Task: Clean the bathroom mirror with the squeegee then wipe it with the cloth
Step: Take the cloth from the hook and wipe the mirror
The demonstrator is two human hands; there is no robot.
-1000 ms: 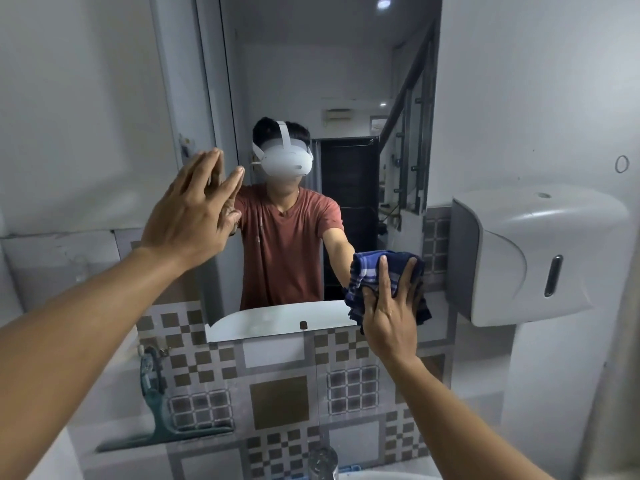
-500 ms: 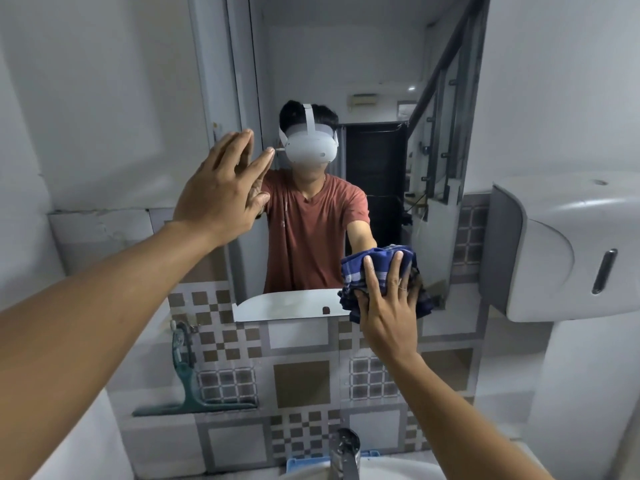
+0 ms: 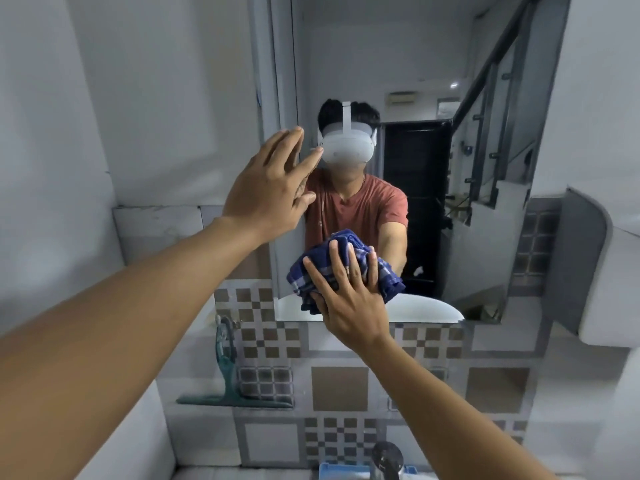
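Against the mirror [image 3: 398, 64], right hand [image 3: 349, 299] presses cloth [image 3: 389, 280] flat, left hand [image 3: 266, 195] splayed open

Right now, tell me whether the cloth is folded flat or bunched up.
Bunched up: the cloth bulges in crumpled folds around the right hand pressing it.

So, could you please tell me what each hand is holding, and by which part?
The right hand presses the bunched blue cloth against the mirror, spread flat over its middle. The left hand holds nothing, raised open at the mirror's left edge.
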